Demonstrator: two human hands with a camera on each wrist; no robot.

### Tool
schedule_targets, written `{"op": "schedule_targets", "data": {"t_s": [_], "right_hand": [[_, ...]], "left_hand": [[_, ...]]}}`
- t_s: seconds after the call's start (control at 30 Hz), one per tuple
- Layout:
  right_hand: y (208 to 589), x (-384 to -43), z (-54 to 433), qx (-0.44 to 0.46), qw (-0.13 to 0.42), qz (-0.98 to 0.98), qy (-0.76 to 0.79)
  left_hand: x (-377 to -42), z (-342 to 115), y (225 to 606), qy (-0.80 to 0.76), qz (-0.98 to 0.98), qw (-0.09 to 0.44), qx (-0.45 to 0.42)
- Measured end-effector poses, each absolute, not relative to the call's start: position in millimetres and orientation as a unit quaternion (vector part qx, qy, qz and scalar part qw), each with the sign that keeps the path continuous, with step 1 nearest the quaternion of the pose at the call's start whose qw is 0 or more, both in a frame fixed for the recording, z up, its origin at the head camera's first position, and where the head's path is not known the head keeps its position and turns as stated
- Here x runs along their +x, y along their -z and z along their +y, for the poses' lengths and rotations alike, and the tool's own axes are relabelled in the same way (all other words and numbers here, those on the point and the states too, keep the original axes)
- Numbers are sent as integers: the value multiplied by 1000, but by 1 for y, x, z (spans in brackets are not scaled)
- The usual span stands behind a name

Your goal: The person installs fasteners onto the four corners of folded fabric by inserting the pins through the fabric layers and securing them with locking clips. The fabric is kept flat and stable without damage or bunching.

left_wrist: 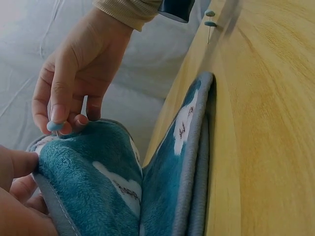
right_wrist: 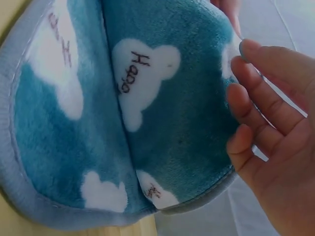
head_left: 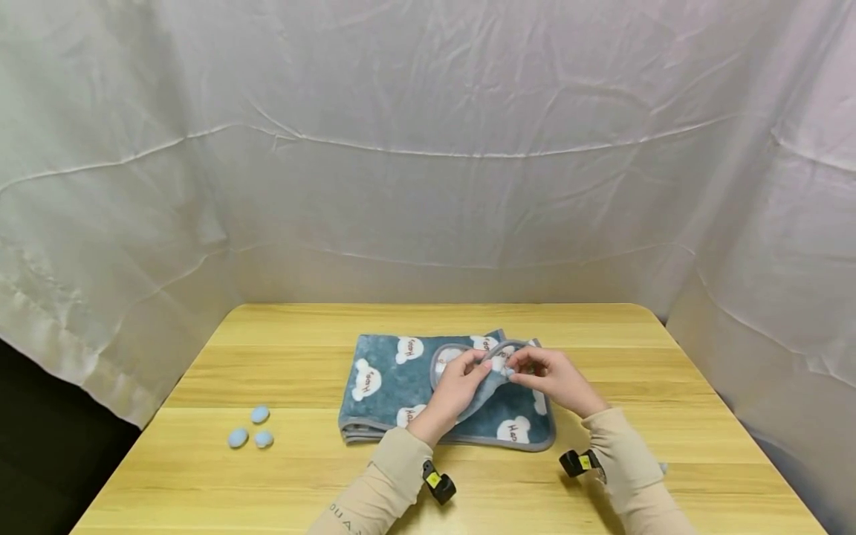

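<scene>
A teal blanket [head_left: 394,379] with white bear-head patches and a grey border lies folded on the table, one upper layer lifted. My left hand [head_left: 461,386] grips that layer's edge; its thumb and fingers [left_wrist: 17,162] show on the border in the left wrist view. The right hand [head_left: 551,375] pinches a pin by its round blue head [left_wrist: 55,126] between thumb and fingers. The pin's thin shaft points down at the lifted cloth; whether its tip is in the fabric I cannot tell. In the right wrist view, the right hand [right_wrist: 275,108] is beside the raised cloth [right_wrist: 182,98].
Three light-blue round pieces [head_left: 260,414] lie at the left of the wooden table [head_left: 301,483]. More blue-headed pins [left_wrist: 210,23] are on the table near the right forearm, which partly hides them in the head view. Pale curtains [head_left: 428,200] hang around the table.
</scene>
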State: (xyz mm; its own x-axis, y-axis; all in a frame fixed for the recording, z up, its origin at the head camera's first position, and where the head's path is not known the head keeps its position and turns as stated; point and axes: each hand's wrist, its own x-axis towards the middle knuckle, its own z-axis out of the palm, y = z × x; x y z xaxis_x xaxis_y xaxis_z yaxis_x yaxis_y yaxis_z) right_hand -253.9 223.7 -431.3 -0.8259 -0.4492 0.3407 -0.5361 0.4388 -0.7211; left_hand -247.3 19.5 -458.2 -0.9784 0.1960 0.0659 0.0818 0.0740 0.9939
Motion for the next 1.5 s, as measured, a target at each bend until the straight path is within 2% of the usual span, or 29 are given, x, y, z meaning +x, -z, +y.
{"op": "schedule_targets", "data": {"t_s": [0.27, 0.57, 0.7, 0.97, 1.17, 1.33, 1.5], "right_hand": [[433, -253, 220, 298, 106, -858, -404], [443, -259, 217, 326, 255, -855, -313], [444, -261, 216, 320, 289, -853, -293], [446, -265, 217, 351, 304, -839, -285], [449, -267, 219, 397, 277, -821, -303], [450, -264, 218, 401, 265, -822, -307], [451, -263, 219, 395, 259, -825, -312]], "left_hand": [[-245, 19, 456, -669, 734, 49, 104], [-243, 20, 454, -660, 740, 50, 120], [-241, 19, 452, -637, 756, 51, 142], [-240, 15, 441, -535, 814, 36, 222], [-233, 3, 423, -467, 844, 49, 260], [-225, -18, 412, -426, 857, 61, 282], [-217, -53, 405, -387, 877, 39, 283]]}}
